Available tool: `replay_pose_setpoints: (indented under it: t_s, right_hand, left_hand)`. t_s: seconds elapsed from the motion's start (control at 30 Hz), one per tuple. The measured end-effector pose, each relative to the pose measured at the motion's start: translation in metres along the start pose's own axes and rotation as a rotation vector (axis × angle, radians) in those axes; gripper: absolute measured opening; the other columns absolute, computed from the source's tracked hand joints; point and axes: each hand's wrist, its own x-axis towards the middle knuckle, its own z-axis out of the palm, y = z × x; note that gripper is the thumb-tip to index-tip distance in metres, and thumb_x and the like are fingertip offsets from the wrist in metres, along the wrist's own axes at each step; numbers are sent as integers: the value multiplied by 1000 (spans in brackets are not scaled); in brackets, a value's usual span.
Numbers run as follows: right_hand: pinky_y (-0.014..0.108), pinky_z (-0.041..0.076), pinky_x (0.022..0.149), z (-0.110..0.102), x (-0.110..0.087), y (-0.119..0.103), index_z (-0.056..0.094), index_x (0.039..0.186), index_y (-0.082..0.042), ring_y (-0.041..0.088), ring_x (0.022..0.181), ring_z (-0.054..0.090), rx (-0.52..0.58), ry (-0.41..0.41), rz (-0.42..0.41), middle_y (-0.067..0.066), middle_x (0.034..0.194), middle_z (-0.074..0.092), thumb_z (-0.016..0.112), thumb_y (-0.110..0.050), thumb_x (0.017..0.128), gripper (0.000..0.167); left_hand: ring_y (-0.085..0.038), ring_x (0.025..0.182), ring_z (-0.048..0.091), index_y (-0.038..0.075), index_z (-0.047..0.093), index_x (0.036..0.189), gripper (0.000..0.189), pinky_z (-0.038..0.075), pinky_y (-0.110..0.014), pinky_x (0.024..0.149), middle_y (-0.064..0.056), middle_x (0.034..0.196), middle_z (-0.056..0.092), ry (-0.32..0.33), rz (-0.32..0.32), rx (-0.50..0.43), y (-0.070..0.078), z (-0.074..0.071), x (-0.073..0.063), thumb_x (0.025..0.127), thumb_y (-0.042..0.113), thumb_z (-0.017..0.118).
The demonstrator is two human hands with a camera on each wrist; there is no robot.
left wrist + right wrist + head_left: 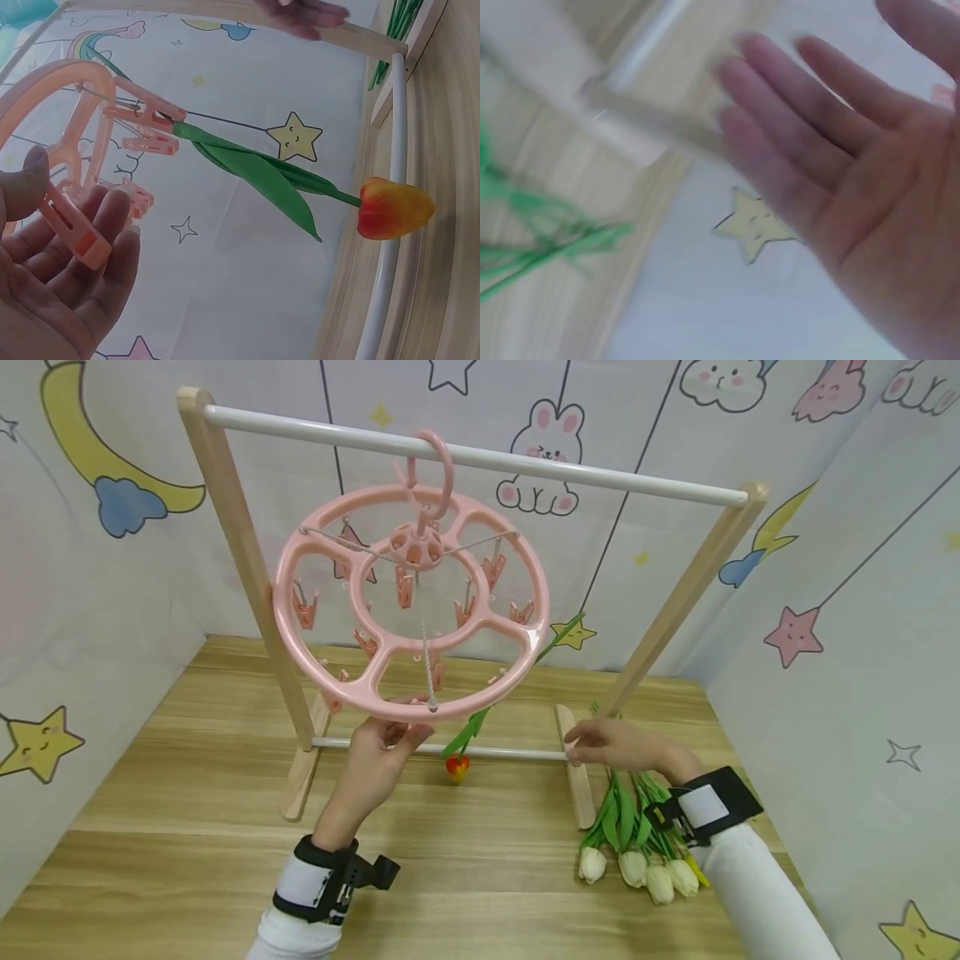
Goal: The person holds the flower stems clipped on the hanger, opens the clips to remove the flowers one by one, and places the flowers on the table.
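Note:
A pink round clip hanger (282, 606) hangs by its hook from the white top bar of a wooden rack. At its near rim my left hand (375, 764) pinches a pink clothespin (79, 232) between thumb and fingers. One red-and-orange tulip (394, 210) hangs bloom down, its green stem gripped by another pink clothespin (150, 105) on the hanger. My right hand (626, 747) is by the rack's right foot, above the loose tulips. In the right wrist view its fingers (802, 120) are stretched out and hold nothing.
Several white tulips (632, 868) and a yellow one (699, 871) lie on the wooden table at the right, beside the rack's foot (576, 789). Slanted wooden posts (682, 602) and a low white bar (517, 753) frame the space. Cartoon-printed walls (847, 710) enclose the table.

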Motion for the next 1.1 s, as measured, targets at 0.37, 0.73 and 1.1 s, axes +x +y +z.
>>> replay_pose_setpoints:
  t_s: [0.37, 0.73, 1.1]
  right_hand:
    - [52, 42, 109, -13, 8, -42, 38, 151, -14, 30, 136, 49, 302, 210, -179, 13, 146, 52, 51, -33, 104, 53]
    - [35, 54, 97, -7, 21, -75, 53, 137, -3, 32, 123, 58, 399, 282, -377, 18, 131, 62, 49, -25, 105, 39]
    - [34, 56, 89, 4, 21, -92, 59, 126, 5, 8, 103, 66, 418, 337, -479, 23, 119, 67, 50, -9, 103, 28]
  left_hand:
    - [2, 99, 62, 1, 57, 130, 38, 52, -18, 80, -18, 120, 66, 5, -33, -35, 1, -1, 2, 93, 7, 66]
    - [-1, 96, 65, 2, 55, 133, 38, 54, -21, 83, -19, 119, 66, -2, 22, -108, 0, 0, 0, 96, 5, 61]
    - [1, 99, 62, -1, 55, 130, 35, 51, -20, 88, 18, 108, 62, -75, 71, -117, -6, -2, -5, 97, 5, 61]
